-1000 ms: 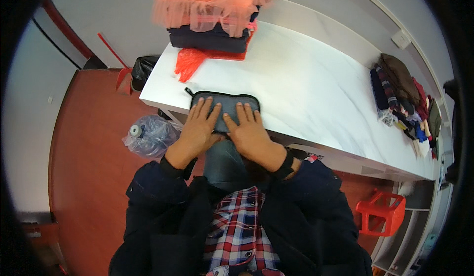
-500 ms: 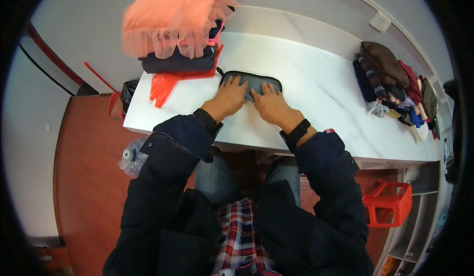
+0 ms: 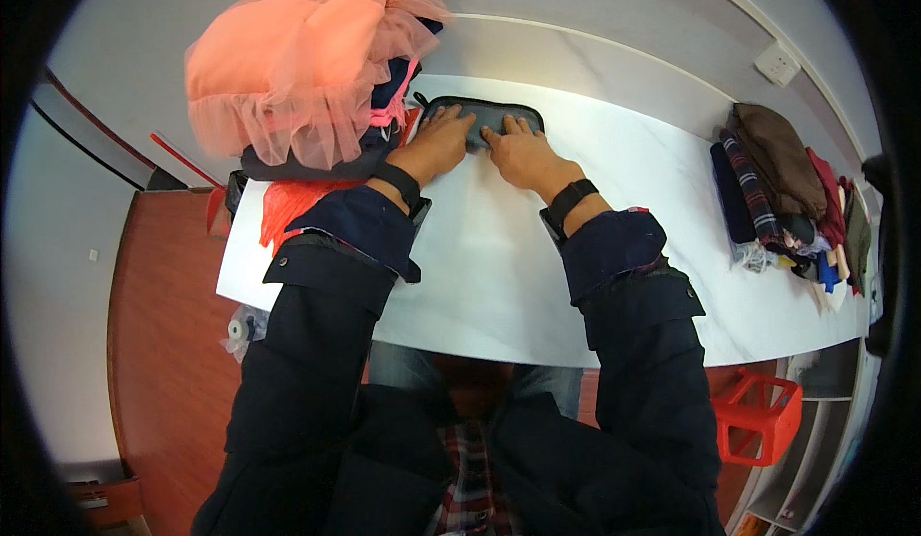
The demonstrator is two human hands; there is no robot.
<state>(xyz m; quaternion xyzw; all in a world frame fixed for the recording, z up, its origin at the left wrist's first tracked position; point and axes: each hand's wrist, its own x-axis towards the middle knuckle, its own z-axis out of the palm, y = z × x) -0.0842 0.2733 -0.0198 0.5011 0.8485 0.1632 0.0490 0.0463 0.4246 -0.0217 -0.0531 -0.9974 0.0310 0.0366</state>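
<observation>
A flat grey pouch with black edging and a small loop at its left corner [image 3: 489, 114] lies on the white marbled table [image 3: 499, 277]. My left hand [image 3: 439, 144] rests on the left part of the pouch, its fingers spread flat. On the right part lie the outstretched fingers of my right hand [image 3: 526, 156]. Neither hand is gripping anything. Some of the pouch's near edge is hidden under my fingers. Close to my left hand stands a tall pile of folded clothes topped by peach tulle [image 3: 288, 75], with a red plastic bag [image 3: 297, 208] under it.
A second heap of folded clothes [image 3: 777, 171] sits at the table's right end, below a wall socket [image 3: 777, 63]. On the red floor are a red plastic stool [image 3: 758, 421] at right and a clear plastic bag [image 3: 245, 330] at left. A wall bounds the table's far side.
My hands and the pouch have moved farther across the table, toward the wall, and now sit beside the tall clothes pile. The view has shifted as I lean forward. Both hands stay flat.
</observation>
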